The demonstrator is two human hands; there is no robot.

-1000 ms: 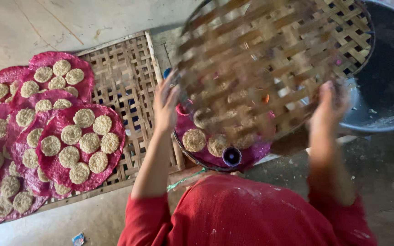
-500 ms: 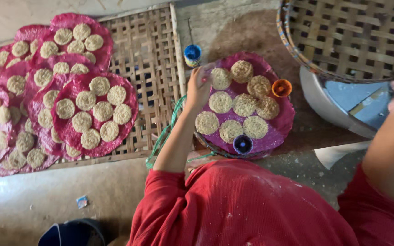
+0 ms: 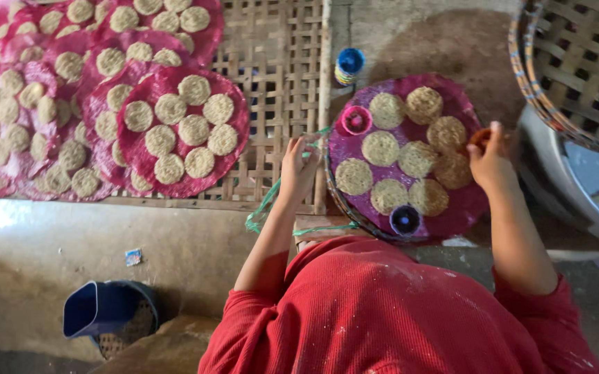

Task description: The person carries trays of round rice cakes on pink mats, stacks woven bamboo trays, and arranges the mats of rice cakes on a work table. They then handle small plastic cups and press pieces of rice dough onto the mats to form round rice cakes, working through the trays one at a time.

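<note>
A round tray [image 3: 355,211] lined with a magenta sheet lies in front of me and carries several pale round cakes [image 3: 380,147]. On it stand a small pink cup [image 3: 356,119] and a dark blue cup [image 3: 405,220]. My left hand [image 3: 299,165] rests at the tray's left rim, fingers apart, next to a green string [image 3: 263,208]. At the tray's right side, my right hand [image 3: 490,158] pinches a small orange cup [image 3: 478,136].
A woven bamboo mat [image 3: 279,76] at the left holds several magenta sheets of cakes [image 3: 182,131]. A stack of blue cups [image 3: 349,64] stands behind the tray. A large woven basket tray [image 3: 576,62] overhangs a grey basin [image 3: 569,201] at the right. A blue scoop [image 3: 102,309] lies bottom left.
The big woven tray I held up in both hands has gone to the upper right, uncovering the cake tray. My left hand stays at the rim; my right hand came down onto the orange cup.
</note>
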